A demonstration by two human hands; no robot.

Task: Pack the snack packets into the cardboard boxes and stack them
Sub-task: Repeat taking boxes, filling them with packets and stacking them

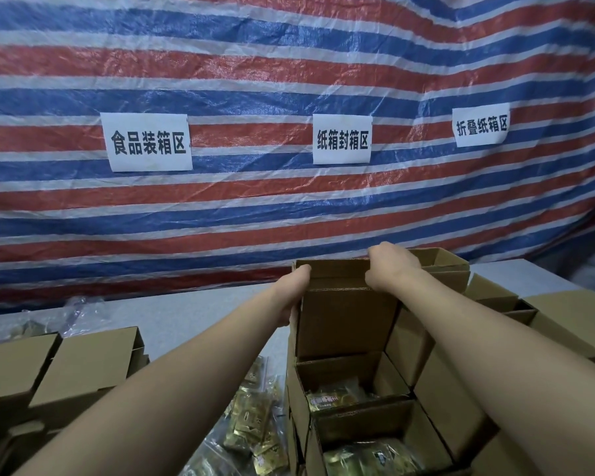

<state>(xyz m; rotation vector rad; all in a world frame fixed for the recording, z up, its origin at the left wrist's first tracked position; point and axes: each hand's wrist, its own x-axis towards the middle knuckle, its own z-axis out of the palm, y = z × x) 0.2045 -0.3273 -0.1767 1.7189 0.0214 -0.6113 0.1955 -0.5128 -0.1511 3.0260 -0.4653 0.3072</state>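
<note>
Now closing step — your left hand [298, 286] and right hand [389, 266] grip raised lid flap [340, 280], fingers curled over edge; snack packets [337, 396] sit inside open cardboard box [395, 369] — next fold flap down, tuck.

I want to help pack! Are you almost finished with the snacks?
Not yet. Done: closed boxes sit stacked at the left. In hand: the left hand and right hand grip the raised lid of an open box holding packets. Left: loose packets on the table and empty boxes at the right.
</note>
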